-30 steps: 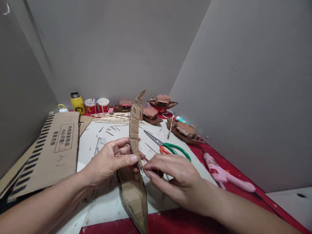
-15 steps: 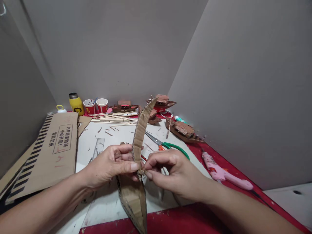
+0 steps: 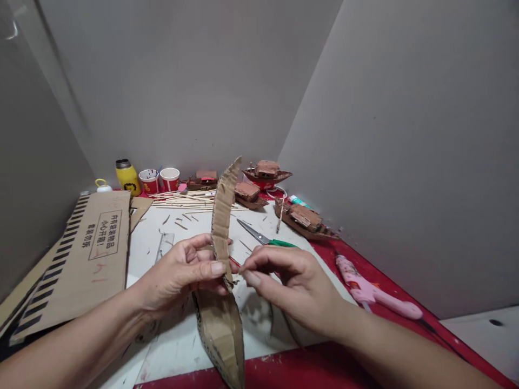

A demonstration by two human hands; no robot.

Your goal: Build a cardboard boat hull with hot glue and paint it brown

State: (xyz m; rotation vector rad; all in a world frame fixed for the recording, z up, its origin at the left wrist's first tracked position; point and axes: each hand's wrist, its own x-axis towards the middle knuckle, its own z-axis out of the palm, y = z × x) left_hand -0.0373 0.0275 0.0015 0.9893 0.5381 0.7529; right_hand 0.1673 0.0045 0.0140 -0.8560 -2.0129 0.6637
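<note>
A curved, pointed cardboard strip stands upright in my left hand, thumb in front and fingers behind. Its lower end looks ragged. Just right of that end, the thumb and fingertips of my right hand are pinched together; whatever is between them is too small to name. Below both hands lies a boat-shaped cardboard piece, its upper part hidden by my left hand. Scissors with green handles lie beyond my right hand, which partly covers them.
Several small brown model boats stand at the back and right. Thin wooden sticks lie near paper cups and a yellow bottle. A pink glue gun rests at right, printed cardboard at left, beside a clear ruler.
The cardboard strip has shifted slightly left and down with my left hand. My right fingertips have moved a little away from its lower end.
</note>
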